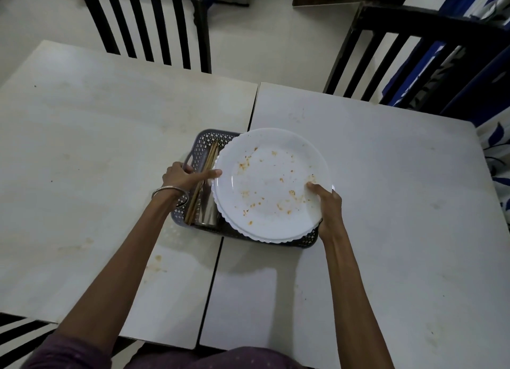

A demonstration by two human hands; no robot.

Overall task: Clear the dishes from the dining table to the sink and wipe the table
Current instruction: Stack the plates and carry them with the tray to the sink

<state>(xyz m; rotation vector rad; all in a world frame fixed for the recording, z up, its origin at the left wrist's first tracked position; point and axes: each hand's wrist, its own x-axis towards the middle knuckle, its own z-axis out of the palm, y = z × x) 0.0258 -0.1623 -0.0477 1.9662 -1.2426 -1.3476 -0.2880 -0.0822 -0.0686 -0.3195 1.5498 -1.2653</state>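
Now with left grip (179,177) curled round the left handle of the grey basket (204,139) and right grip (327,203) holding its near-right rim, thumb pinning the soiled plates (270,184), mid-tabletop (110,148), lift both sides level so nothing slides.

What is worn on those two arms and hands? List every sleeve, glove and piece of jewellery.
Both forearms are bare: no sleeves reach them, and there are no gloves. The left hand has a thin, round, silver-coloured metal bangle at its wrist. The right hand shows no watch, ring or bangle. At the bottom edge, a purple garment with small pale dots is visible.
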